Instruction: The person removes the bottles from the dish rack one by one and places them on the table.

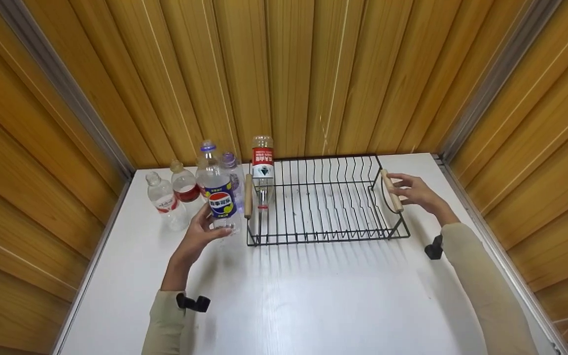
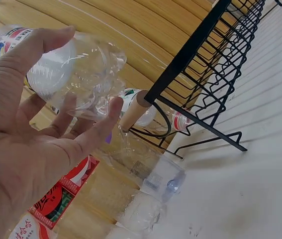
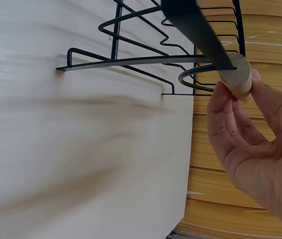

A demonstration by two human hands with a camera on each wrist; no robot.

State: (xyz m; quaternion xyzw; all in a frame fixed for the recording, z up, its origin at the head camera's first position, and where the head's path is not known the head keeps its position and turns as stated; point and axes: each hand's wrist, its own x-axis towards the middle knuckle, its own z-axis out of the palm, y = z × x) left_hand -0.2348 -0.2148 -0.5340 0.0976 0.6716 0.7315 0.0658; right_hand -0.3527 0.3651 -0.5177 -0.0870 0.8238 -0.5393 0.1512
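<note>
My left hand (image 1: 199, 235) holds a clear plastic soda bottle (image 1: 221, 201) with a blue label near its base, thumb and fingers round it, at the left end of a black wire dish rack (image 1: 331, 241). In the left wrist view the bottle's clear ridged base (image 2: 101, 64) points toward the rack. At the other end, my right hand (image 1: 418, 191) pinches the rack's right wooden handle (image 1: 393, 191) between thumb and fingers. A red-labelled clear bottle (image 1: 263, 158) leans neck-down in the rack's leftmost slot, its red cap toward the front.
Several clear bottles stand left of the rack, among them a red-and-white labelled bottle (image 1: 166, 202), a dark-red labelled bottle (image 1: 187, 190) and a purple-capped bottle (image 1: 230, 160). The white table (image 1: 328, 305) meets wood-patterned walls (image 1: 289, 74) at the back and sides.
</note>
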